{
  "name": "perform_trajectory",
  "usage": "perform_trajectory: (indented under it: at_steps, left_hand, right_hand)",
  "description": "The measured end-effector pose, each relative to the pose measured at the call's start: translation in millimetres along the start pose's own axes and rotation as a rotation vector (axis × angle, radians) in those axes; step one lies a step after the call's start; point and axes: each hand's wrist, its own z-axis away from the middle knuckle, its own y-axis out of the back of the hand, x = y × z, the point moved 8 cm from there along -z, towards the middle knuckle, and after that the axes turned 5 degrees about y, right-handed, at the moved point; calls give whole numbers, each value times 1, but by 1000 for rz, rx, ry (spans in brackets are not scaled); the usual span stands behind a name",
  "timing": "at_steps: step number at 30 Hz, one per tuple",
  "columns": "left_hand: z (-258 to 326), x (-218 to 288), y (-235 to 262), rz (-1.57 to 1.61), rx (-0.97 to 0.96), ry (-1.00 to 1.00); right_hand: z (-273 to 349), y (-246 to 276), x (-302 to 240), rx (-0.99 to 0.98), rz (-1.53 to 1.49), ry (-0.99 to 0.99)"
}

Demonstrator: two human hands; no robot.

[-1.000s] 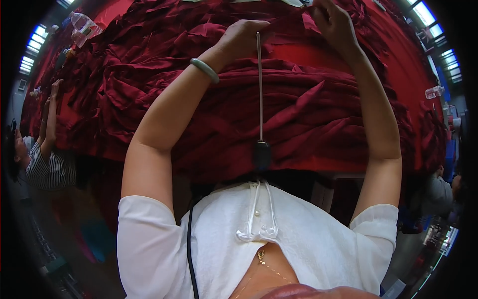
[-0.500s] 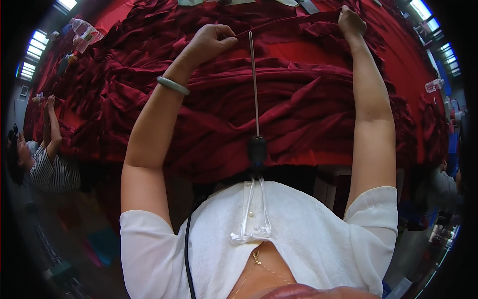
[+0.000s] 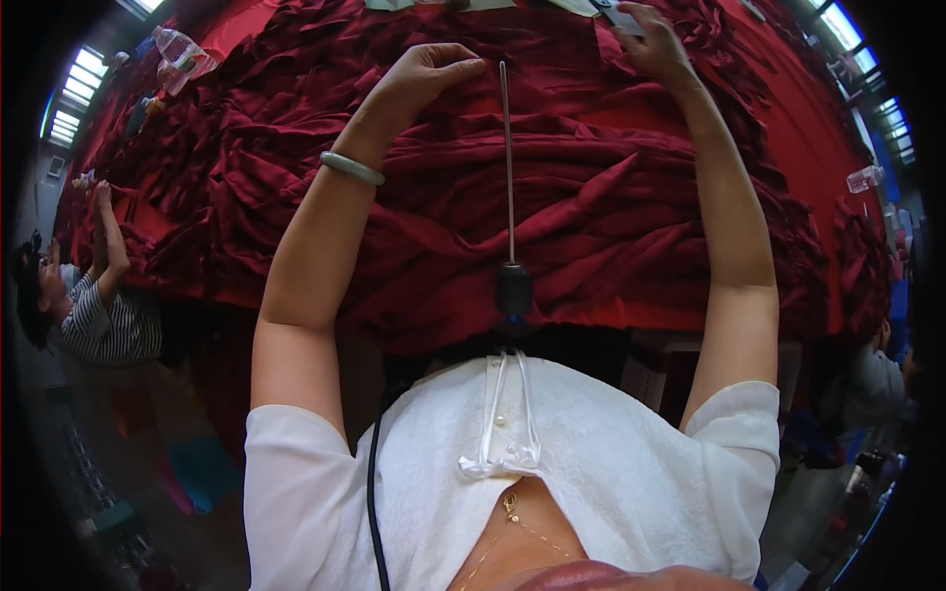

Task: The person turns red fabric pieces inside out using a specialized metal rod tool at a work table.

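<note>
Gathered dark red cloth covers most of the table before me. At its far side my left hand is closed, thumb and fingers pinched on the cloth; the exact bit between the tips is hard to see. A pale bangle circles that wrist. Farther right, my right hand is off the cloth, its fingers apart and curved over a flat grey object at the top edge. The kind of this object is unclear, as the hand partly covers it.
A thin metal rod with a black grip points away from my chest. Clear plastic bottles lie far left, and another bottle is at the right. A person in a striped top works at the left; another person's sleeve shows right.
My right hand has let go of the cloth strip stretched between both hands and moved left to the grey object. The left hand stays pinched, in nearly the same place.
</note>
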Motion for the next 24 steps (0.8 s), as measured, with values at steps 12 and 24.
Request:
perform_trajectory:
  at_steps: [12, 24]
  left_hand:
    - [10, -19, 15, -347, 142, -9]
    - [19, -29, 21, -172, 197, -78]
  right_hand:
    - [-5, -16, -86, -74, -458, 6]
    - [0, 1, -20, 82, 125, -285]
